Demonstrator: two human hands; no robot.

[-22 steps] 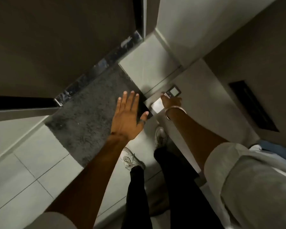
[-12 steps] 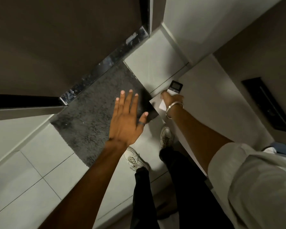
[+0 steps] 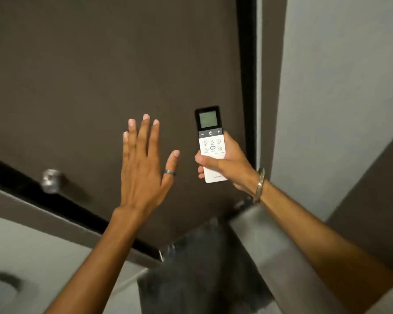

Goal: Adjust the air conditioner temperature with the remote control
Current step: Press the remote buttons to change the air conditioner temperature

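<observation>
My right hand point(image 3: 230, 165) holds a slim white remote control point(image 3: 211, 141) upright in front of a dark door, its small screen and black button strip at the top facing me. The thumb lies across the remote's lower half, below the white buttons. A metal bangle sits on that wrist. My left hand point(image 3: 145, 164) hovers flat to the left of the remote, fingers spread, a ring on the thumb, holding nothing. No air conditioner is in view.
A dark brown door point(image 3: 100, 75) fills the background, with a round metal knob point(image 3: 51, 180) at the lower left. A pale wall point(image 3: 338, 87) rises on the right. A dark fuzzy mat point(image 3: 197, 275) lies on the floor below.
My right hand has lifted the remote off the light counter and raised it in front of the door. The view has tilted up from the floor. My left hand stays spread.
</observation>
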